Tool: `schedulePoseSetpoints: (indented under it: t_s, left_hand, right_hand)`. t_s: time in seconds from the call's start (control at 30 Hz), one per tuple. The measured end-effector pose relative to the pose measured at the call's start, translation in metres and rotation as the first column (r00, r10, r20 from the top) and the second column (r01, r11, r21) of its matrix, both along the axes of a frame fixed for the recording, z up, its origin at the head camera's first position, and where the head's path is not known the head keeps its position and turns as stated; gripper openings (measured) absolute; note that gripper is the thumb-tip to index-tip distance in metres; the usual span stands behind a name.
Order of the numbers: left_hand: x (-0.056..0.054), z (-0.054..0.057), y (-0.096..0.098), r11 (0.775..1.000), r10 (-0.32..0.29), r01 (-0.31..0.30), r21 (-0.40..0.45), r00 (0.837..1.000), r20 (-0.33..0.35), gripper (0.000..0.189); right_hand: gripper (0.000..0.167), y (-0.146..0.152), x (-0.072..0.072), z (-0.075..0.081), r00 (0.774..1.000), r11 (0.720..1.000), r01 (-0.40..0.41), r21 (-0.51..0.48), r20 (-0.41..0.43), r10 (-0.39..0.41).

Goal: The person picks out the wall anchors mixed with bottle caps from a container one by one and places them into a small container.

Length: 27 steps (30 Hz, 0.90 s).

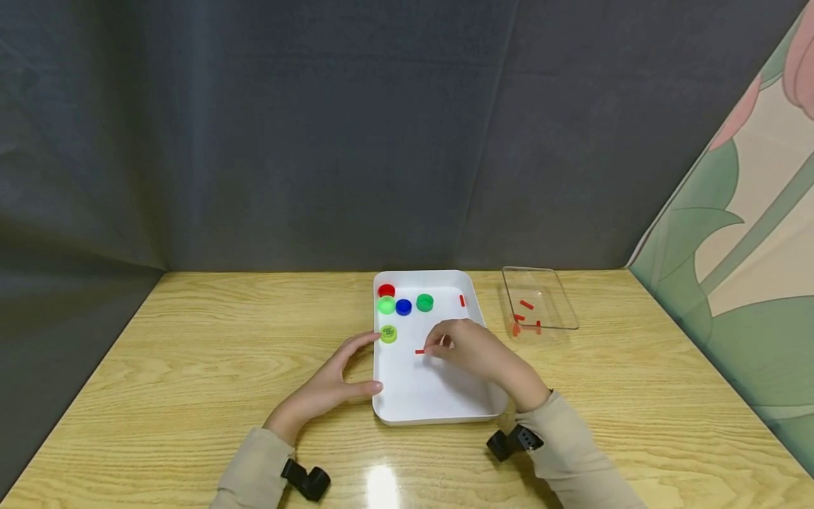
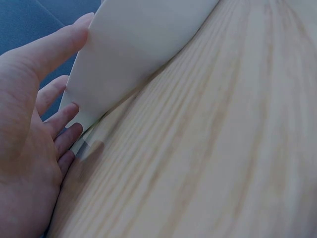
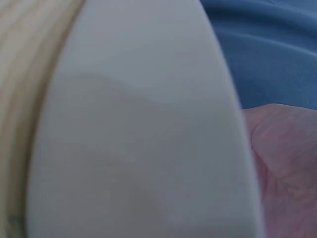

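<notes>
A white tray (image 1: 413, 396) lies on the table. Inside it are plastic bottle caps: red (image 1: 386, 290), light green (image 1: 386, 305), blue (image 1: 403, 307), green (image 1: 425, 302) and yellow-green with dark print (image 1: 388, 334). One small red stick (image 1: 462, 300) lies near its right wall. Over the tray, my right hand (image 1: 467, 348) pinches another small red stick (image 1: 420, 351) between thumb and fingers. My left hand (image 1: 327, 385) rests against the tray's left side, thumb and fingers spread along the rim. The tray's side wall (image 3: 143, 124) hides the right fingertips in the right wrist view.
To the right of the tray stands a clear plastic box (image 1: 559, 297) with several red sticks (image 1: 526, 305) in it. A dark cloth (image 1: 331, 141) hangs behind the wooden table (image 1: 191, 353). A flowered curtain (image 1: 757, 247) borders the right side.
</notes>
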<state>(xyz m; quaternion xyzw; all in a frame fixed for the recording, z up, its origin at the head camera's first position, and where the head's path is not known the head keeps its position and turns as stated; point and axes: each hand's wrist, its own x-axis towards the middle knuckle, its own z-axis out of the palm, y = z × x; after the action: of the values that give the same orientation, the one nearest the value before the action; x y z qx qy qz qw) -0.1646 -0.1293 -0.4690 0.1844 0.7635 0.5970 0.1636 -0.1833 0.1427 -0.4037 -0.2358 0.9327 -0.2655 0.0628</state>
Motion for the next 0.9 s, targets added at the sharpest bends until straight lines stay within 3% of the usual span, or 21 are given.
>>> schedulePoseSetpoints:
  t_s: [0.43,0.9]
  left_hand:
    - [0.0,0.0,0.0,1.0,0.001,-0.001,-0.001,1.0,-0.004,0.077]
    - [0.0,-0.001,0.0,1.0,0.003,-0.003,-0.012,1.0,0.0,0.077]
  right_hand:
    - [0.004,0.023,-0.008,0.012,0.997,0.997,0.061,-0.049,-0.038,-0.063]
    - [0.008,0.045,-0.011,0.021,0.99,0.987,0.136,-0.087,-0.027,-0.139]
